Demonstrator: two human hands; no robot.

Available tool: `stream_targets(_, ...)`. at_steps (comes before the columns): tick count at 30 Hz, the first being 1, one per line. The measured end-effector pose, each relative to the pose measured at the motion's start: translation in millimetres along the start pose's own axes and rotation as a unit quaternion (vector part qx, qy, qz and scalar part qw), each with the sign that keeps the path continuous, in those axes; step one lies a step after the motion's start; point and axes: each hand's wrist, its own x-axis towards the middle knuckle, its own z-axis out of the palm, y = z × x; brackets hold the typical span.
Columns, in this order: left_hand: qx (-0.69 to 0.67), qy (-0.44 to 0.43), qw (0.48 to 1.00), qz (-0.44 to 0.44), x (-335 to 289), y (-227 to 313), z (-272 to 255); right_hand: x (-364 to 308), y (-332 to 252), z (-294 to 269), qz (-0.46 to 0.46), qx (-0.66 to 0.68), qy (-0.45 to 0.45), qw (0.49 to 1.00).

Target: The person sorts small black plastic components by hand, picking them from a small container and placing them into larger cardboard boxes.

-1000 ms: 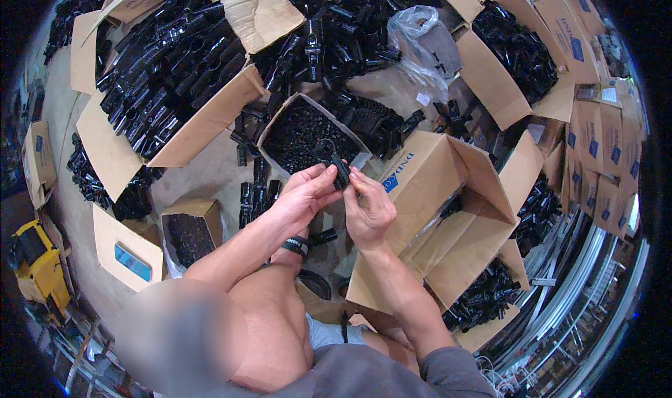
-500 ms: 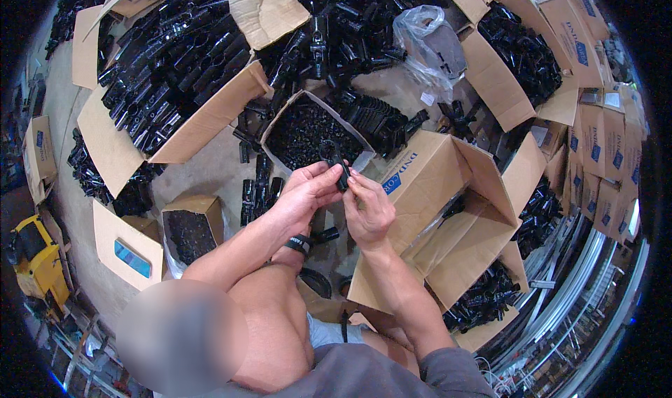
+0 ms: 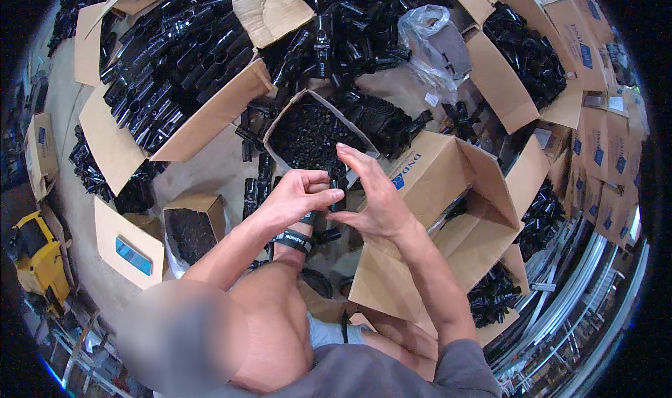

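My left hand [image 3: 301, 196] is closed in a pinch on a small black plastic part [image 3: 337, 196], of which a short dark length shows past the thumb. Close on its other side, my right hand [image 3: 378, 195] has its thumb and fingers spread apart, with the part in the gap between them; contact is hard to make out. Just beyond both hands stands a carton of small black pieces [image 3: 308, 128].
A large carton [image 3: 203, 114] heaped with black tubular parts stands far left. A tall open box [image 3: 434, 181] is close by my right arm. At left are a smaller carton [image 3: 192, 233] and a phone [image 3: 133, 255] on a flap. A plastic bag [image 3: 427, 41] lies farther back.
My right hand has let go of the black part and spread its fingers, moving slightly right. My left hand keeps the part and has come a little nearer to me.
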Motion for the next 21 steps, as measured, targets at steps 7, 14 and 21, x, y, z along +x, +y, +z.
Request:
stream_targets(7,-0.008,0.002,1.000,-0.005,-9,7,3,0,0,6,-0.047,-0.003,0.025,0.999)
stream_targets(14,0.054,-0.015,0.998,-0.024,-10,4,-2,-8,0,10,-0.043,-0.003,0.042,0.998)
stream_targets(21,-0.062,0.066,0.995,-0.037,-25,-26,-30,10,5,30,0.048,0.076,-0.016,0.996)
